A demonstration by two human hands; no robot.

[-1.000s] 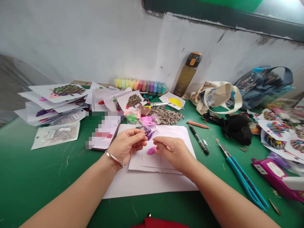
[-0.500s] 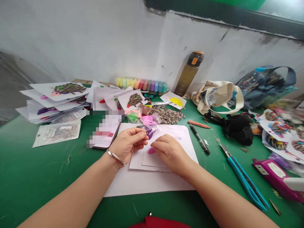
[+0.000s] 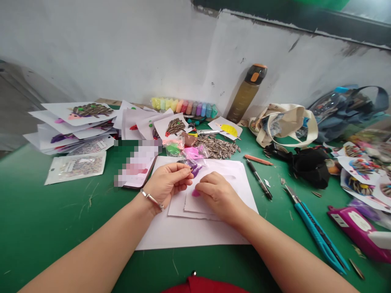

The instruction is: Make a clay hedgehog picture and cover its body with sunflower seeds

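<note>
My left hand (image 3: 171, 181) hovers over the paper, thumb and forefinger pinched; a tiny dark bit shows at their tips, too small to name. Bent over the small white sheet (image 3: 191, 205), my right hand (image 3: 221, 195) has its fingers pressed together at a flat pink clay piece (image 3: 196, 193), partly covering it. Whatever may be between those fingertips is hidden. Larger white sheets (image 3: 159, 238) lie underneath. Just beyond my fingers are purple clay (image 3: 196, 167) and pink clay in clear plastic (image 3: 194, 153).
Sunflower seeds (image 3: 218, 147) are heaped behind the paper. Left are a phone (image 3: 139, 171), a bead packet (image 3: 76, 167) and stacked hedgehog pictures (image 3: 88, 110). A pen (image 3: 259, 179), a blue cutter (image 3: 317, 232) and a magenta tool (image 3: 360, 232) lie right; a bottle (image 3: 246, 95) leans on the wall.
My right fingertips now cover more of the pink clay piece. My left hand stays pinched in nearly the same place. The whole view has shifted slightly.
</note>
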